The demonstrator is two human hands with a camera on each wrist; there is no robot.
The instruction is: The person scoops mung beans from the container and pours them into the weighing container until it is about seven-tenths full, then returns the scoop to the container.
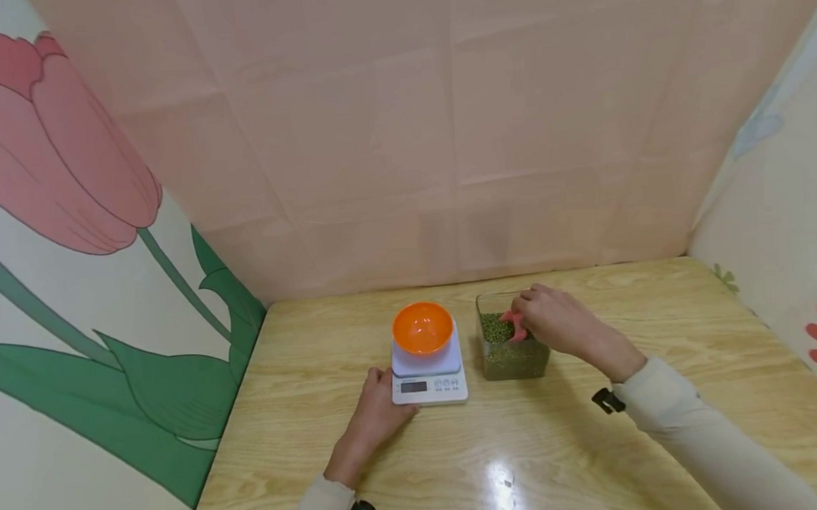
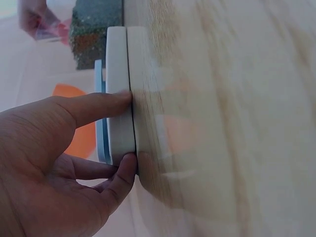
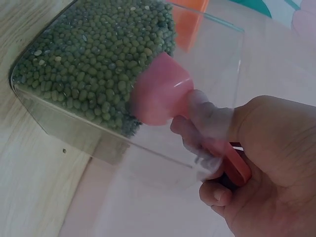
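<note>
On the table a white kitchen scale (image 1: 450, 396) carries an orange bowl (image 1: 422, 330) with no contents visible. My left hand (image 1: 378, 411) holds the scale's near left corner; in the left wrist view the thumb (image 2: 106, 104) presses its front edge, with curled fingers at the side. Right of the scale stands a clear square container (image 1: 515, 369), partly filled with green mung beans (image 3: 94, 64). My right hand (image 1: 558, 323) grips the handle of a pink scoop (image 3: 165, 91) inside the container. The scoop's head is at the beans' surface; its contents are hidden.
The wooden table (image 1: 302, 345) meets a pink cloth-covered wall (image 1: 349, 173) behind the scale and container. A wall with a painted tulip (image 1: 84, 156) borders the left side, and another painted wall (image 1: 781, 212) the right.
</note>
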